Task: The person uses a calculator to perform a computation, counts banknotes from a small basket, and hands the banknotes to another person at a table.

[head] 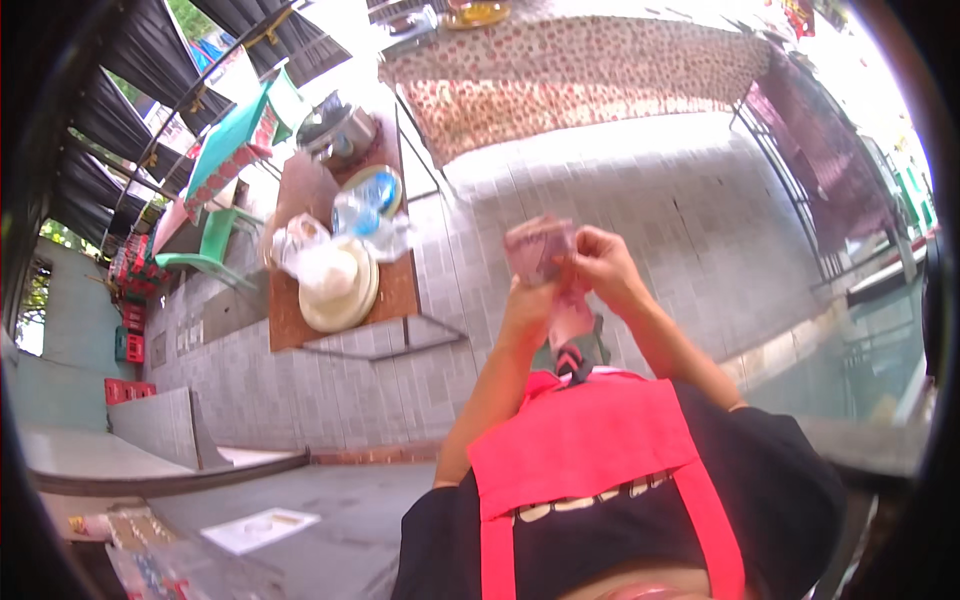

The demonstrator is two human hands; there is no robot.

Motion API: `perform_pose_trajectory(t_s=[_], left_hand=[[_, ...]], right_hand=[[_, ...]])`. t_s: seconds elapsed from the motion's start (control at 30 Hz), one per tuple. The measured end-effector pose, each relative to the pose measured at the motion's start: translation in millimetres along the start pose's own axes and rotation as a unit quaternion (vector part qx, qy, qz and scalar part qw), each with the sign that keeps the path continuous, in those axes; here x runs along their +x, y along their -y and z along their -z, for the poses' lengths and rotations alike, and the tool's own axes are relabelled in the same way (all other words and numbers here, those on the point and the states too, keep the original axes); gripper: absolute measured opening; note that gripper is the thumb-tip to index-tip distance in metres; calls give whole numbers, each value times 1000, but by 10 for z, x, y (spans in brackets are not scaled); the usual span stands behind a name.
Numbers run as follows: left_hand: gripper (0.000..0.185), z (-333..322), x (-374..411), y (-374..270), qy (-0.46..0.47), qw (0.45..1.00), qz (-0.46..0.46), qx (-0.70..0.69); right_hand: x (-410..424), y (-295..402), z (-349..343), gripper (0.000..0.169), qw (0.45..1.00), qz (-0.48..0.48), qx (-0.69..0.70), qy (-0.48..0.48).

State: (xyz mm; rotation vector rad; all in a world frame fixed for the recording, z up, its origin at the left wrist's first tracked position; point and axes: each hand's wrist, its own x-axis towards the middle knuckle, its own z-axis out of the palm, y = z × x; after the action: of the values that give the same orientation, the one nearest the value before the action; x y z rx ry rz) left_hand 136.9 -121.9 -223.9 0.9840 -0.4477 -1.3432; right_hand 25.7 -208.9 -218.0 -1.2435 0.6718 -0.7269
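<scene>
Both hands are raised in front of my red apron. A small bundle of banknotes, purplish and brownish, is gripped between them. My left hand holds the notes from below, its fingers mostly hidden behind them. At their right edge, my right hand pinches the paper between thumb and fingers. Another pinkish piece hangs just below the hands; blur hides whether it is a note. Beneath that, a dark sandal strap shows past the apron's edge.
To the left stands a brown table with stacked plates, plastic bags and a metal pot. A table with a patterned cloth is ahead. A green plastic chair and red crates stand farther left.
</scene>
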Motion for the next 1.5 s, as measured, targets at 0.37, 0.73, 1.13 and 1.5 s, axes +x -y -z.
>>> perform_pose_trajectory(t_s=[0.37, 0.73, 1.13, 1.5], left_hand=[[45, 451, 2838, -662, 169, 938, 191, -236], [19, -172, 6052, -1287, 124, 984, 123, 42], [24, -620, 8583, -1659, -5, 997, 44, 57], [19, -311, 10523, -1693, -158, 984, -5, -82]], right_hand=[[2781, 55, 745, 12, 999, -15, -29, -27], [5208, 382, 1643, 15, 960, 57, -36, -272], [7881, 443, 3027, 9, 987, 47, -66, -137], [9979, 208, 4103, 9, 986, -1, -97, -139]])
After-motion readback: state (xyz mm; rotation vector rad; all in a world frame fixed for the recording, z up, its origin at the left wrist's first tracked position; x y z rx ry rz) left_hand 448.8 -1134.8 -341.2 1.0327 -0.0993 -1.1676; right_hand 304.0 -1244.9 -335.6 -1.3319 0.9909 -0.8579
